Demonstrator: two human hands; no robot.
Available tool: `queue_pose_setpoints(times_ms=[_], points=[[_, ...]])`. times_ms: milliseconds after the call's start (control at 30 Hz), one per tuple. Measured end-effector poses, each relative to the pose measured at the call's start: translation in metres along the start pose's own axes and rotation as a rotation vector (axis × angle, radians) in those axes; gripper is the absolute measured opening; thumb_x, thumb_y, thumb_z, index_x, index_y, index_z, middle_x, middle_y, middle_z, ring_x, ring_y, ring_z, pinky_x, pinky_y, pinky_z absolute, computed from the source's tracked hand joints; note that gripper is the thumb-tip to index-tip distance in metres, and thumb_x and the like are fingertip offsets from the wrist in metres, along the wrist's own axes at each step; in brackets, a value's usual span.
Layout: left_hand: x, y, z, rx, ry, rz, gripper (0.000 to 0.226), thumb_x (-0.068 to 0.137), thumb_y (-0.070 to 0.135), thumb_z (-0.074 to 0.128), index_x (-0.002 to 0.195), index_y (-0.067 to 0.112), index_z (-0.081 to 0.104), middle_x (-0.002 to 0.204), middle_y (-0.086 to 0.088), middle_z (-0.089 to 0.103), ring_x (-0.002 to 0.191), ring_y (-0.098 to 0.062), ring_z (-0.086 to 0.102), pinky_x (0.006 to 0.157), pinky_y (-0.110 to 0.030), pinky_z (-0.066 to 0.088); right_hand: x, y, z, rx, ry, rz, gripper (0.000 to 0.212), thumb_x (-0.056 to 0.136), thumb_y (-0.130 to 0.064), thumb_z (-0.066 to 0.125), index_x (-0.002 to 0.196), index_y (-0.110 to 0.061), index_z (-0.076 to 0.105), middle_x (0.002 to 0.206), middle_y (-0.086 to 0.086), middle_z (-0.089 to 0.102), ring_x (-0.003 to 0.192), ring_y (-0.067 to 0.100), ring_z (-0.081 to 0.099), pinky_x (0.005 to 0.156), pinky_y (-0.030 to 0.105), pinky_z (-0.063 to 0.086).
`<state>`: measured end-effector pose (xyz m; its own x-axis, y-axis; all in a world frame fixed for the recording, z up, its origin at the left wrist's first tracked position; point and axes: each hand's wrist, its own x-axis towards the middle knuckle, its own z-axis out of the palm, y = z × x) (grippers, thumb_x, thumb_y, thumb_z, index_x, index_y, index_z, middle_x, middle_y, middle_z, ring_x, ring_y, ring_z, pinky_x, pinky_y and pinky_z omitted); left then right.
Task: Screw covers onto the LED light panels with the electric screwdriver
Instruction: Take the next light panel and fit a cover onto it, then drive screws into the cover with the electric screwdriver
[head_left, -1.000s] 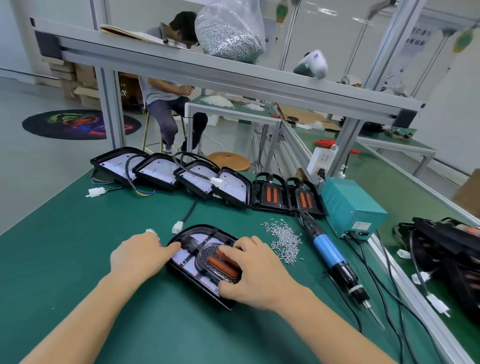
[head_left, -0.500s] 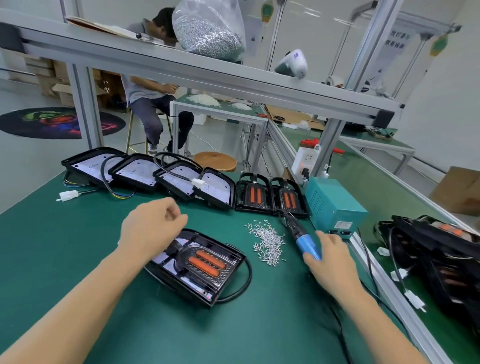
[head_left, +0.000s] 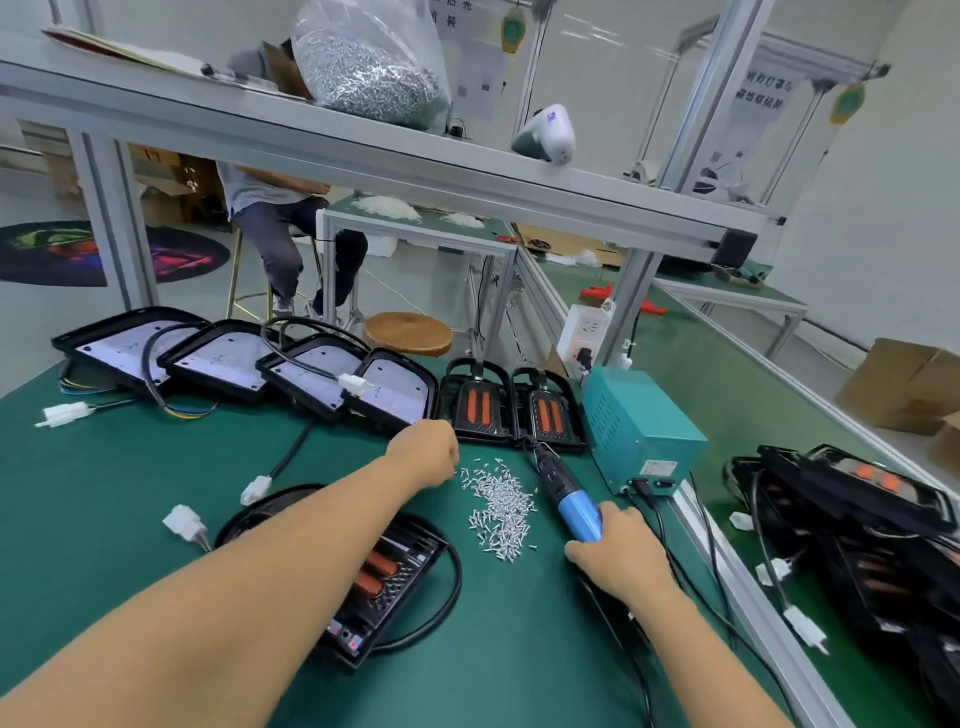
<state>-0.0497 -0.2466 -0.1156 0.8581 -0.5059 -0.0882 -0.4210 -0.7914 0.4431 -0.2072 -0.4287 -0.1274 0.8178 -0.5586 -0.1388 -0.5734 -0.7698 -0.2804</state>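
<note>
A black LED light panel (head_left: 400, 577) with its cover and two orange strips lies on the green bench in front of me, partly hidden under my left forearm. My left hand (head_left: 423, 453) reaches over it to the left edge of a pile of small silver screws (head_left: 500, 512), fingers curled down at the screws; whether it holds one is hidden. My right hand (head_left: 618, 553) grips the blue body of the electric screwdriver (head_left: 563, 491), which lies on the bench pointing away from me.
Several open panels (head_left: 218, 358) and two covered ones (head_left: 511, 410) line the bench's far edge. A teal power box (head_left: 639, 428) stands right of the screwdriver. More black panels (head_left: 857, 519) are stacked at right. A bag of screws (head_left: 371, 67) sits on the overhead shelf. A person sits beyond.
My left hand left the panel and reached forward to the screw pile. My right hand, which had gone from the panel to the screwdriver, now has its fingers round the blue body.
</note>
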Motion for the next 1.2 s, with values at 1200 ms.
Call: queue_pose_setpoints(times_ms=[1200], points=[[-0.04, -0.018, -0.019, -0.903, 0.175, -0.06, 0.013, 0.084, 0.001, 0.063, 0.073, 0.007, 0.065, 0.064, -0.006, 0.069, 0.056, -0.012, 0.06, 0.052, -0.02, 0.051, 0.02, 0.014, -0.022, 0.674, -0.148, 0.071, 0.027, 0.062, -0.01, 0.072, 0.081, -0.008, 0.054, 0.069, 0.008, 0.054, 0.053, 0.021, 0.047, 0.052, 0.024, 0.04]])
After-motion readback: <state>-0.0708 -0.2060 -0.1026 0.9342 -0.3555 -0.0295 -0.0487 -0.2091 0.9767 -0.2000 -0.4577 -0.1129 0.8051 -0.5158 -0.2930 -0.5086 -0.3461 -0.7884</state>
